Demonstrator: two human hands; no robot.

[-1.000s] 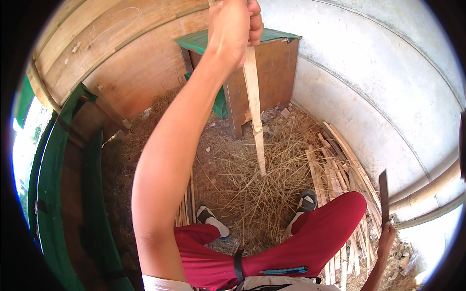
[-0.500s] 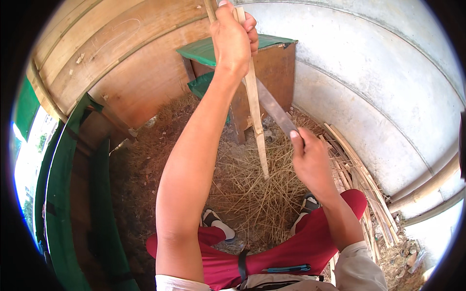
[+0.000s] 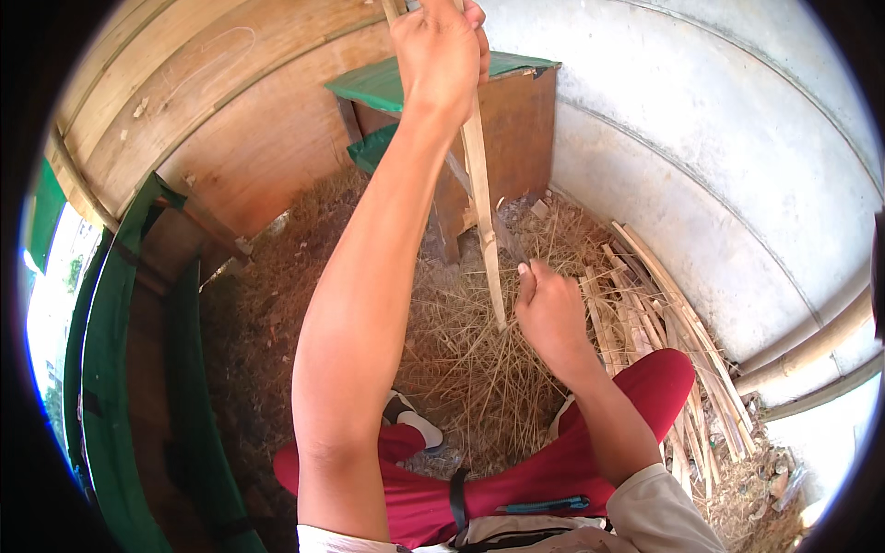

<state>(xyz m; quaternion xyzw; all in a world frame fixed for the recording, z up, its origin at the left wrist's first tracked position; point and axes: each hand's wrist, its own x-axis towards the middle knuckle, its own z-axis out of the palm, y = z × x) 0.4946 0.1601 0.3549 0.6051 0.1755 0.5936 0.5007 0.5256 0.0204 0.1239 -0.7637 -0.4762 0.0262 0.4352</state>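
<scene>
My left hand (image 3: 438, 60) is raised at the top of the view, closed round a pale wooden strip (image 3: 484, 207). The strip hangs down almost upright and narrows to a point above the straw-like shavings (image 3: 479, 387). Lower and to the right, my right hand (image 3: 553, 309) grips a long-bladed knife (image 3: 507, 238), its handle hidden in the fist. Motion blurs the blade, which slants up to the left and crosses the strip; I cannot tell whether they touch.
Long split strips (image 3: 687, 341) lie in a pile along the pale curved wall (image 3: 673, 120) at right. Ahead stands a wooden box with a green cover (image 3: 369, 85). A green-covered frame (image 3: 115, 387) runs along the left. My bent legs (image 3: 544, 479) flank the shavings.
My right hand and the knife have moved down and left along the strip. My left hand has shifted slightly up and left, still gripping the strip.
</scene>
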